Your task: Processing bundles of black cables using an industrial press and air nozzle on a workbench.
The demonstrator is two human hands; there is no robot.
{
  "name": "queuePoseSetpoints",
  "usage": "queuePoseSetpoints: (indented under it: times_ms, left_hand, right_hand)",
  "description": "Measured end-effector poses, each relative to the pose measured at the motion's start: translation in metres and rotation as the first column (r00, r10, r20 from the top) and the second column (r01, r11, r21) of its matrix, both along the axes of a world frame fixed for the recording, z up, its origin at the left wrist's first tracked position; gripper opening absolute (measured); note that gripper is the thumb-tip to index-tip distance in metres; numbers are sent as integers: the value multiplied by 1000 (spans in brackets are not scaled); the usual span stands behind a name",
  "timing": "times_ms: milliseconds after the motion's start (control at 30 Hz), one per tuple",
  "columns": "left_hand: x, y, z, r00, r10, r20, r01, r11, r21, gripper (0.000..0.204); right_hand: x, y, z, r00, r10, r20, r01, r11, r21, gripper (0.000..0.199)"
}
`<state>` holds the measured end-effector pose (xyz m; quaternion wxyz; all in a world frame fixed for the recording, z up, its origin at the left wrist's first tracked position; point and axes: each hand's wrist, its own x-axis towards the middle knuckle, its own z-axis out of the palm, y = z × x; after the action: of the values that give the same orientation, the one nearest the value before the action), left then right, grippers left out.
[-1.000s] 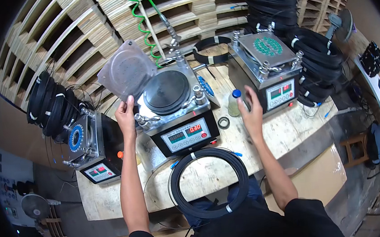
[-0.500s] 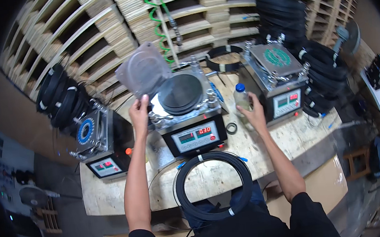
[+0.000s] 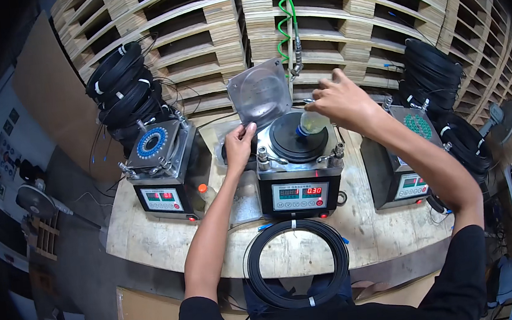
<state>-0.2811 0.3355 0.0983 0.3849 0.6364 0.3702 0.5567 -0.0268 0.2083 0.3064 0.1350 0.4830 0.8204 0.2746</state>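
Observation:
My right hand point(image 3: 343, 102) grips a clear bottle point(image 3: 315, 121) with a blue cap, tipped cap-down over the black round pad point(image 3: 285, 148) of the middle polishing machine point(image 3: 267, 189). Whether liquid is coming out is too small to tell. With its fingers pinched, my left hand point(image 3: 240, 148) holds the lower edge of a clear square plastic cover point(image 3: 256, 93), raised behind the pad. A coil of black cable point(image 3: 255, 263) hangs over the table's front edge, close to my body.
Similar machines stand at left point(image 3: 160, 196) and right point(image 3: 413, 186). An orange-capped bottle point(image 3: 205, 190) and a small black ring point(image 3: 341, 198) are on the wooden table point(image 3: 147, 239). Cable coils point(image 3: 118, 86) are piled behind; a green spiral hose point(image 3: 284, 23) hangs before wooden pallets point(image 3: 218, 11).
My right hand has lifted the bottle from the table's right side, turned it upside down and brought it over the pad. My left hand stays at the cover. The view has shifted.

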Motion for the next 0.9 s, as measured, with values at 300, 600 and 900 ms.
queuePoseSetpoints:
  times_ms: [300,600,900]
  left_hand:
    - [5,1,-1,999,-28,24,29,999,-20,33]
    - [8,3,-4,999,5,34,-6,1000,30,36]
    - [3,3,-1,1000,-18,-2,18,1000,-19,36]
  right_hand:
    - [-60,38,-2,974,187,123,-197,978,68,13]
    - [-9,52,-7,995,52,91,-62,992,109,12]
    - [-54,9,4,976,200,92,-205,978,50,7]
